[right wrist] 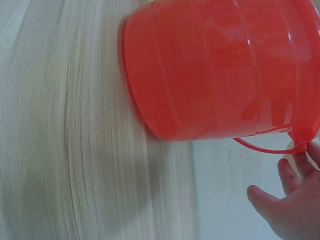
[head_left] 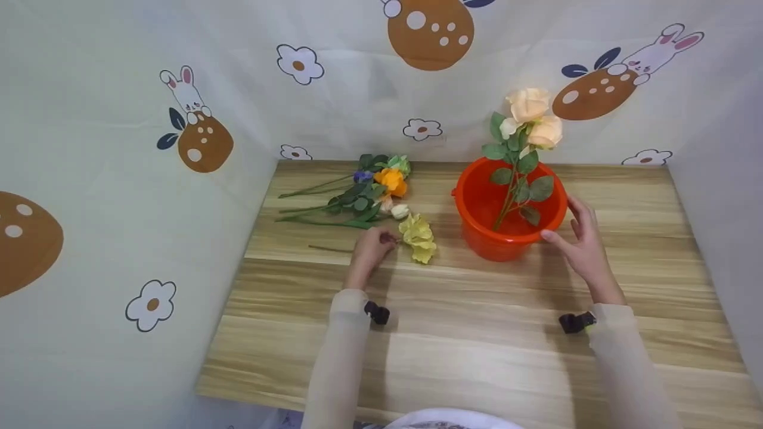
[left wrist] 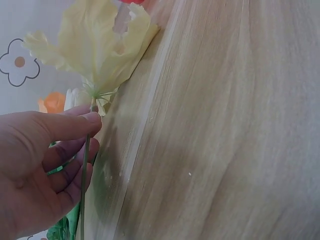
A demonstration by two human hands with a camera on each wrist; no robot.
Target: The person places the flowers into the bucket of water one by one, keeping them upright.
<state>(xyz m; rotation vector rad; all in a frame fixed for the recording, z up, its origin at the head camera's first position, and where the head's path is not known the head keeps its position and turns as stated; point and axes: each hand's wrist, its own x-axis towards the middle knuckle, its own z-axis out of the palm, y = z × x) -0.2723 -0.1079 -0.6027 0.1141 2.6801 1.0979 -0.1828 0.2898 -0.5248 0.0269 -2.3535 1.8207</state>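
Note:
My left hand [head_left: 372, 247] pinches the thin green stem [left wrist: 85, 175] of a yellow artificial flower [head_left: 419, 238] just below its bloom, with the ruffled petals [left wrist: 95, 42] spreading past the fingertips. On the right, my right hand [head_left: 584, 247] touches the rim of a red plastic bucket [head_left: 501, 244], thumb and fingers spread along its side. The right wrist view shows its fingers [right wrist: 290, 177] beside the bucket's thin handle [right wrist: 262, 148]. Two peach roses [head_left: 530, 107] on a leafy stem lean upright inside the bucket.
Left of the bucket, several artificial flowers lie on the wooden table [head_left: 465, 322], among them an orange bloom [head_left: 391, 182], a white bud [head_left: 400, 211] and a small purple flower [head_left: 362, 176]. A printed cloth [head_left: 357, 119] hangs behind and beside the table.

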